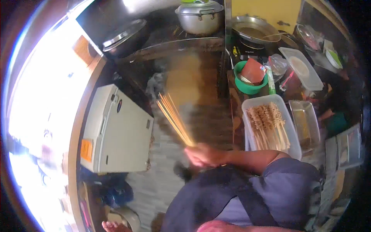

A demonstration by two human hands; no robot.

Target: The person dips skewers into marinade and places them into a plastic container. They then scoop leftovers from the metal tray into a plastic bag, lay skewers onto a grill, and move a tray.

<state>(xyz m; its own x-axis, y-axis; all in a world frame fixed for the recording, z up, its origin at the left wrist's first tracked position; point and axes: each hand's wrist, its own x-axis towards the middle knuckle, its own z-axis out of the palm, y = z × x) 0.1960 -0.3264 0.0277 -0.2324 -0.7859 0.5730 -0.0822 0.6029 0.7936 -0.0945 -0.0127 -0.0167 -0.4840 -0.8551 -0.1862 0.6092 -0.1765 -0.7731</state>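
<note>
My right hand (205, 154) is closed around the lower ends of a bundle of bamboo skewers (174, 119). Thin and pale, the skewers fan out up and to the left over the floor. Part of what appears to be my left hand (218, 226) shows at the bottom edge, its fingers cut off or blurred. On the right, a clear plastic container (293, 144) holds many sticks threaded with brown, ruffled food (266, 116). A rectangular metal tray (315, 127) with some yellowish liquid stands beside it.
A white chest freezer (125, 133) stands left. A lidded pot (199, 21) sits at the back, beside a wide pan (255, 29) of liquid. A green bowl (249, 89) and a plastic lid (303, 71) lie right. Toes or fingers (112, 226) show at bottom left.
</note>
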